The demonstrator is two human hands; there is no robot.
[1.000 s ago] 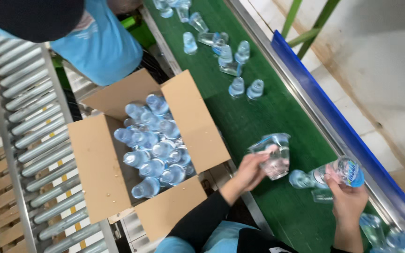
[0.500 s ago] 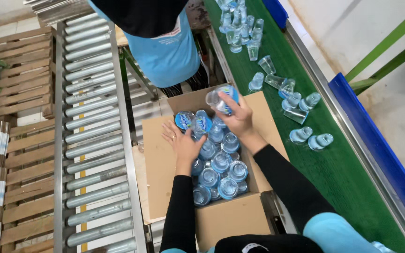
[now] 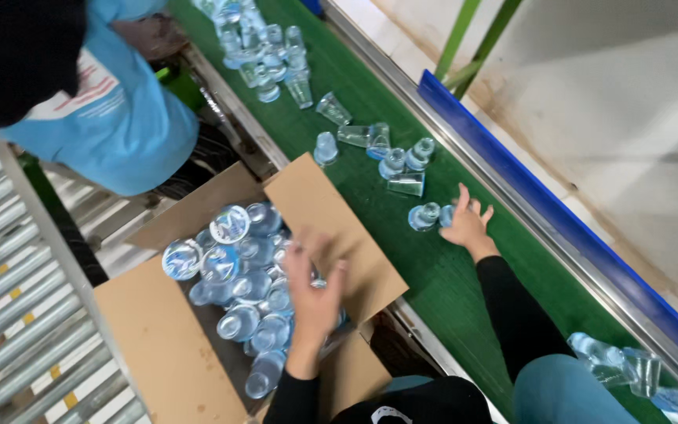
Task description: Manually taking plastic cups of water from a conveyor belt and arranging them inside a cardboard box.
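Note:
An open cardboard box [image 3: 331, 220] holds several clear plastic cups with blue lids [image 3: 237, 275], packed lid-up and on their sides. My left hand [image 3: 313, 290] hovers over the cups in the box, fingers apart and blurred, holding nothing. My right hand [image 3: 466, 224] lies spread on the green conveyor belt [image 3: 449, 290], its fingers touching a small sealed cup and right beside another cup [image 3: 424, 216]. More cups [image 3: 402, 169] lie scattered just beyond that hand.
Another person in a blue shirt [image 3: 119, 126] leans over at the far left side of the box. A metal roller conveyor [image 3: 9, 314] runs along the left. A blue rail [image 3: 559, 228] edges the belt on the right. Several cups [image 3: 621, 365] lie at the lower right.
My right hand has left the box and reached out to the belt beside loose cups. My left hand has stayed over the box. The camera view has swung right.

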